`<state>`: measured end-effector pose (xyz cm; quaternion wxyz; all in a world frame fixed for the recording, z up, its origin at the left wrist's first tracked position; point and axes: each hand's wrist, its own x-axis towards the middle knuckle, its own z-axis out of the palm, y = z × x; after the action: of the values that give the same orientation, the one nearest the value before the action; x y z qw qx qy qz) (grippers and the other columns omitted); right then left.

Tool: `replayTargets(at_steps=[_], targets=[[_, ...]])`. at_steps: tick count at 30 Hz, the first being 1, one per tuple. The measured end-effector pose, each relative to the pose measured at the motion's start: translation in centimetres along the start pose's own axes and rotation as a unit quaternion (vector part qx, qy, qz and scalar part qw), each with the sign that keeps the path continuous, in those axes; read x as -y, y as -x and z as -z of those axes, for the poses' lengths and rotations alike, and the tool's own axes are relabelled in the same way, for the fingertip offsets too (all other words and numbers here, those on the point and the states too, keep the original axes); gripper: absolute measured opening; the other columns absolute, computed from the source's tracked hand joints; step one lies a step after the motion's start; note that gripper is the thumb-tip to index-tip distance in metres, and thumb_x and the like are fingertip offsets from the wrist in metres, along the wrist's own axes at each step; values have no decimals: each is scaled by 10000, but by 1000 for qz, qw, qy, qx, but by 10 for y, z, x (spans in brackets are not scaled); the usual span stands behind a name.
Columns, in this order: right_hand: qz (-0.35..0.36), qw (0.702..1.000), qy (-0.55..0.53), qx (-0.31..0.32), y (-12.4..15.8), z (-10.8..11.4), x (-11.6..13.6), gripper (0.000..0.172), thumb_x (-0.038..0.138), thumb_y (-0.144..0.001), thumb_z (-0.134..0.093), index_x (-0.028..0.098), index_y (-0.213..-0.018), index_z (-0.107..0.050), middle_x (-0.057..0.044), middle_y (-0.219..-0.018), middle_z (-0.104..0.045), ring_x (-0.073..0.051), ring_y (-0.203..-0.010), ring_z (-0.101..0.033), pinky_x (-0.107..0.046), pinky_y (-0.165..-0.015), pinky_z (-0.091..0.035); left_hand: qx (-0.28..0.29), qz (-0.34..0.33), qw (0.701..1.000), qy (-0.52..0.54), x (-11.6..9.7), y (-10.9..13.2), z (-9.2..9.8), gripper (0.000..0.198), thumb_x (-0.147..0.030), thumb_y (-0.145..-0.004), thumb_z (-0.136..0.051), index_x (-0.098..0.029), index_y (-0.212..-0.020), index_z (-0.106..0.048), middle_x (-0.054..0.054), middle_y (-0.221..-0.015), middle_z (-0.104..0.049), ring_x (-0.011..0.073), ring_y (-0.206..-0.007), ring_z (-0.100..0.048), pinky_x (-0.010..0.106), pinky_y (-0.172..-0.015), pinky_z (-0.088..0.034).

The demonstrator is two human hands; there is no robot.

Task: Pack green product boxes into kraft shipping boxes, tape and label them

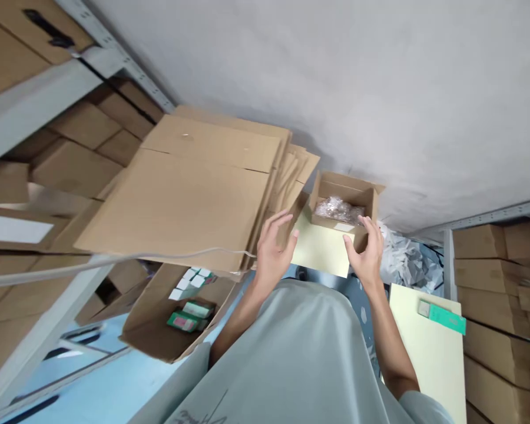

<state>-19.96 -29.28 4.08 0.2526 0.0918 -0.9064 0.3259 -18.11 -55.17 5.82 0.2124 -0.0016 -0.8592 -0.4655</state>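
Both of my hands are raised in front of my body with bare palms and nothing in them. My left hand (274, 247) has its thumb and fingers apart, close to the right edge of the stacked flat cardboard sheets (194, 194). Thumb and fingers are likewise spread on my right hand (366, 250), which is nearest to the front right corner of a small open cardboard box (373, 203). Clear plastic-wrapped items (338, 208) lie inside that box. Between my hands, a pale yellow tabletop (320, 250) shows in front of the box.
At lower left, a large open carton (148, 330) holds several green and white small boxes. Shelves of cartons (486, 294) stand on both sides. A green box (446, 318) lies on a yellow board (428, 365) at right. Crumpled white plastic (406, 259) sits behind it. A grey cable (159, 254) crosses at left.
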Motion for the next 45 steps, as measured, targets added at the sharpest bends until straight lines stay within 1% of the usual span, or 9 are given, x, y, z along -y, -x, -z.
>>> replayTargets(at_steps=[7,13,16,18,24,27,31,38,45], targets=[[50,977,-139,153,-40,-100,91,484,522,-1083,-630,272,-1498,-639,-145,-1452,-740,-330,-1403,-677,-574,-1225,-532,-110,56,987,-107,52,13,89,352,-385,-1076,-638,-260,-1406,-640,135,-1503,-671,295,-1464,-619,532,-1259,-498],[-3,924,-224,311,-39,-174,138,357,488,-1071,-622,259,-1320,-737,-113,-1302,-808,-310,-1199,-772,-484,-1101,-608,-140,159,956,-202,98,52,123,433,-437,-1020,-697,-274,-1418,-642,165,-1555,-622,426,-1582,-471,747,-1355,-229],[-24,919,-222,326,-32,-193,146,321,475,-1046,-634,256,-1246,-755,-102,-1223,-805,-304,-1132,-770,-464,-1057,-617,-105,189,956,-198,113,68,128,549,-498,-1013,-694,-247,-1491,-601,215,-1597,-576,458,-1609,-427,748,-1329,-289],[-32,921,-220,320,-27,-197,147,319,467,-1040,-636,263,-1256,-750,-98,-1241,-789,-294,-1149,-758,-442,-1050,-618,-60,193,960,-193,119,76,125,645,-534,-982,-728,-230,-1530,-573,248,-1656,-515,481,-1637,-378,745,-1316,-316],[-45,914,-246,319,-9,-191,140,391,438,-1054,-624,234,-1379,-696,-137,-1418,-716,-285,-1181,-751,-457,-1074,-628,0,235,943,-238,120,83,101,871,-561,-877,-846,-233,-1609,-507,280,-1802,-301,564,-1705,-165,895,-1276,-119],[-70,905,-281,312,7,-187,134,440,424,-1053,-628,242,-1452,-650,-147,-1526,-635,-263,-1200,-750,-418,-1019,-666,4,253,937,-242,120,81,94,1020,-612,-817,-891,-228,-1658,-460,291,-1822,-245,577,-1713,-96,890,-1265,-178],[-160,884,-306,315,37,-189,125,571,420,-1037,-671,238,-1568,-562,-175,-1564,-598,-275,-1236,-753,-441,-1026,-681,38,264,933,-241,120,79,92,1190,-639,-768,-924,-175,-1719,-378,296,-1852,-137,554,-1728,-28,780,-1325,-238],[-265,811,-384,354,84,-196,126,748,393,-1040,-690,206,-1708,-411,-222,-1628,-585,-298,-1287,-750,-484,-1072,-668,96,275,917,-273,112,81,85,987,-524,-904,-826,-206,-1732,-395,215,-1877,-173,479,-1750,-52,699,-1374,-217],[-303,783,-422,341,87,-198,147,599,395,-1060,-680,237,-1621,-541,-179,-1511,-696,-282,-1210,-788,-467,-1057,-666,96,245,913,-313,111,75,92,987,-492,-873,-825,-192,-1724,-425,237,-1849,-261,506,-1731,-151,763,-1350,-205]])
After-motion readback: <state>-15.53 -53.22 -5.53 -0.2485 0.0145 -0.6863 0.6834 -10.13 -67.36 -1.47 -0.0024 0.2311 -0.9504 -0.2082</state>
